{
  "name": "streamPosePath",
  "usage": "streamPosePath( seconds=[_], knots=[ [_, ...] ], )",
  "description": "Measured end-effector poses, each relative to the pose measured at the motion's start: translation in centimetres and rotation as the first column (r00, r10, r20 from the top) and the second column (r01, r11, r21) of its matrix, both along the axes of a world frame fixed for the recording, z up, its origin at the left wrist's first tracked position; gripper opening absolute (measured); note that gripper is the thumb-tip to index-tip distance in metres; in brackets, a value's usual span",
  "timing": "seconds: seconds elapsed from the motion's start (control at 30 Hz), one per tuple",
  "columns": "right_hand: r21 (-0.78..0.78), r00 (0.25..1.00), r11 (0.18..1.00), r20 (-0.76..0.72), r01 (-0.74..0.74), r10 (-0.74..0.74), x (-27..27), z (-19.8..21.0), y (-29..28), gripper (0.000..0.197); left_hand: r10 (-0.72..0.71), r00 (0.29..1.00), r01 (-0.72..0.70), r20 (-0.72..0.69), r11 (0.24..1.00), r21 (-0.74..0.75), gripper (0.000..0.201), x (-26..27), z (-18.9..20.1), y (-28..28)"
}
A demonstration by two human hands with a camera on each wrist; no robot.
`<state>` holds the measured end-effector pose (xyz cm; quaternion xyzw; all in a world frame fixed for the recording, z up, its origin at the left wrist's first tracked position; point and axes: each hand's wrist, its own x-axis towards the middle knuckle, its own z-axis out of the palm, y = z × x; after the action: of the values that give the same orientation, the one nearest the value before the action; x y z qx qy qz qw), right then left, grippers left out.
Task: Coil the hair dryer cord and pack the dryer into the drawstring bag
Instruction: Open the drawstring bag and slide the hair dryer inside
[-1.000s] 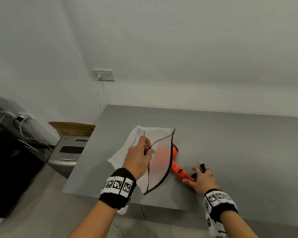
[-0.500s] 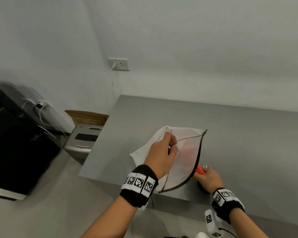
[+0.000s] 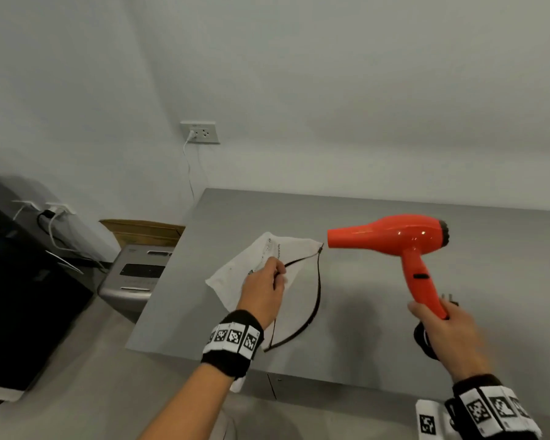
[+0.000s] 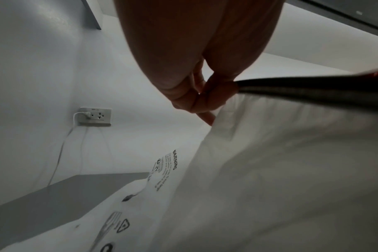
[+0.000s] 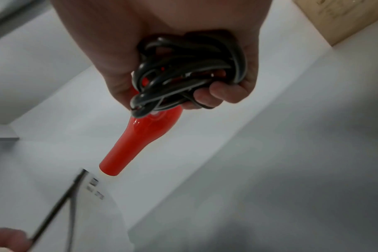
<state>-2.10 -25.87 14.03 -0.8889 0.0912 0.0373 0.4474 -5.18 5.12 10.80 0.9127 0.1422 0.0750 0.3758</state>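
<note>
The orange hair dryer point(image 3: 391, 237) hangs in the air above the grey table point(image 3: 394, 312), nozzle pointing left toward the bag. My right hand point(image 3: 443, 325) grips its handle together with the coiled black cord point(image 5: 183, 75); the plug point(image 3: 450, 300) sticks up beside the handle. The white bag point(image 3: 267, 265) with a black-edged mouth lies on the table's left part. My left hand point(image 3: 265, 289) pinches the upper black rim point(image 4: 313, 88) and holds the mouth open. The nozzle tip point(image 5: 110, 168) sits just outside the bag's far corner.
A wall socket point(image 3: 200, 131) with a white cable plugged in is behind the table. Left of the table stand a grey machine point(image 3: 137, 274), a cardboard box point(image 3: 140, 230) and a dark cabinet point(image 3: 23, 296). Bare tabletop stretches to the right.
The dryer was lying at the bag's mouth on the table; my right hand has lifted it up and to the right, out of the bag. My left hand keeps hold of the rim.
</note>
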Motion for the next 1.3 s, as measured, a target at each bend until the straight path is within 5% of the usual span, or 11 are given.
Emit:
streamPosePath(
  seconds=[0.17,0.53,0.77,0.97,1.03,1.13,1.3],
  knots=[
    [-0.093,0.974,0.991,0.194,-0.101,0.117,-1.5,5.6,0.9,0.038,-0.046,0.997,0.045,0.062,0.999,0.019,0.027,3.2,2.4,-0.4],
    [-0.297,0.974,0.946,0.144,-0.126,0.175,-2.3,4.1,2.3,0.04,-0.069,0.993,0.067,0.101,0.997,0.024,0.051,5.5,3.0,-1.5],
    [-0.527,0.923,0.771,-0.073,-0.357,0.378,-3.3,4.2,4.9,0.036,-0.415,0.899,0.403,0.141,0.909,0.107,0.062,4.7,4.1,-4.2],
    [-0.542,0.877,0.705,-0.145,-0.457,0.458,-2.4,4.2,6.7,0.035,-0.611,0.786,0.596,0.092,0.789,0.147,0.058,3.2,3.4,-6.6],
    [-0.552,0.868,0.692,-0.131,-0.466,0.48,-2.3,4.2,7.0,0.035,-0.549,0.827,0.529,0.123,0.833,0.165,0.056,3.2,3.9,-6.1],
    [-0.572,0.849,0.664,-0.117,-0.481,0.515,-2.8,4.1,7.4,0.036,-0.272,0.951,0.259,0.145,0.961,0.101,0.046,4.4,5.3,-4.2],
    [-0.592,0.821,0.626,-0.114,-0.508,0.559,-3.7,3.5,8.8,0.037,-0.111,0.994,0.114,-0.026,0.974,0.198,0.037,6.2,5.8,-4.2]
  ],
)
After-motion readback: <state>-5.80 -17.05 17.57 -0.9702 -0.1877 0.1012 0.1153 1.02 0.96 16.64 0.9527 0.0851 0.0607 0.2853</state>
